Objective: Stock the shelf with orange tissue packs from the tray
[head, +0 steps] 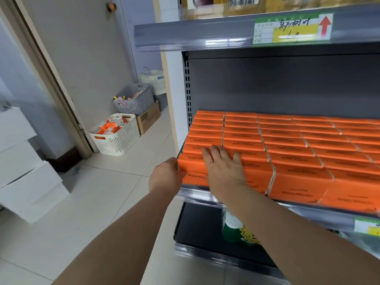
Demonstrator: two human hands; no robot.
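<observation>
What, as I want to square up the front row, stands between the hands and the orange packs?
Nothing visible does. The right hand lies flat on top of the front-left orange tissue packs, and the left hand touches their left end.

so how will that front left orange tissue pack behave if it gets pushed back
The front left tissue pack probably gives a little: it looks like a soft wrapped block, and the right hand lies flat on the packs. Its smooth wrap likely slides easily on the shelf. Low and wide, packed tight against neighbours, it seems unlikely to tip.
</observation>
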